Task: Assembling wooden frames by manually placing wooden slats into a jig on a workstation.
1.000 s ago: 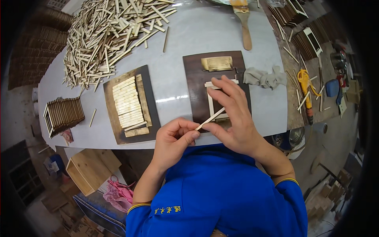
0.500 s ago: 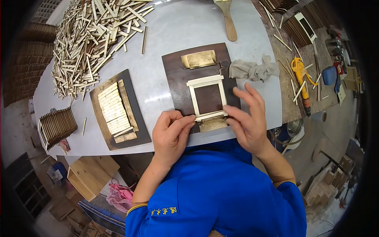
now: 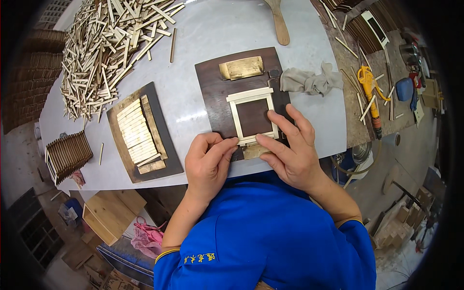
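From where I stand, one small pale wooden frame, four-sided, lies on a dark board on the desk. Two hands are at it, a little apart from each other. The left hand pinches the frame's seven-o'clock corner between thumb and forefinger; the right hand has its fingers spread, touching the frame at three and six o'clock. Two light blocks sit on that board: an upper block beyond the frame at twelve, a lower block at six.

Reckoned from the frame, a second board is at nine, bearing a row of slats I can't count surely. Farther out at nine come one loose strip and one stack of frames. A single heap of sticks, uncountable, is at ten; one grey cloth at two; one yellow tool past it.
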### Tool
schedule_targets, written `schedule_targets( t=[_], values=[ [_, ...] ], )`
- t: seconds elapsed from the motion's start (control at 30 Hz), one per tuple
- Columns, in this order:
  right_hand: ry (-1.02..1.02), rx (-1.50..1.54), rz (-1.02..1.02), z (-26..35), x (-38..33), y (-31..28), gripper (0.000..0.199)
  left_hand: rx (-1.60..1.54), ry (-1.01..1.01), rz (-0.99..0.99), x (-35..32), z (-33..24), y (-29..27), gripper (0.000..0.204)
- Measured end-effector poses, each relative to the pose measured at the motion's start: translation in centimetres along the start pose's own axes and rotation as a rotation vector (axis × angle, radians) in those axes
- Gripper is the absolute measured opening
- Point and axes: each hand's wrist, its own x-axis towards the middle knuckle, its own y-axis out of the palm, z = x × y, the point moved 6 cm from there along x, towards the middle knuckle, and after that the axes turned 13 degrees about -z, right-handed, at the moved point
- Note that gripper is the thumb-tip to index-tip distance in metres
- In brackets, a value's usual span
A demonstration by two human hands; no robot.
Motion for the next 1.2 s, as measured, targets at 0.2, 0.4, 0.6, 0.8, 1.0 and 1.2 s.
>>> schedule_targets(
  t=[0.2,0.4,0.6,0.8,1.0,1.2],
  values=[
    [0.005,-0.077,-0.005,0.3,0.1,0.0,0.030,0.024,-0.018,0.055,0.3,-0.8,-0.5,0.029],
    [-0.001,-0.113,-0.024,0.1,0.2,-0.3,0.029,-0.054,-0.122,0.129,0.2,-1.2,-1.7,0.034],
    [-0.010,-0.139,-0.018,-0.3,0.0,-0.6,0.029,-0.171,-0.234,0.167,-0.3,-1.1,-1.6,0.033],
    [-0.022,-0.128,-0.045,-0.7,-0.1,-0.9,0.032,-0.203,-0.219,0.189,-0.3,-1.2,-1.1,0.031],
    [0.047,-0.017,-0.039,-1.2,-0.1,-1.4,0.036,-0.106,-0.090,0.156,-0.3,-1.2,-0.7,0.033],
    [0.045,0.028,-0.029,-1.2,-0.1,-1.3,0.044,0.037,0.052,0.118,0.0,-1.9,0.0,0.037]
  ],
)
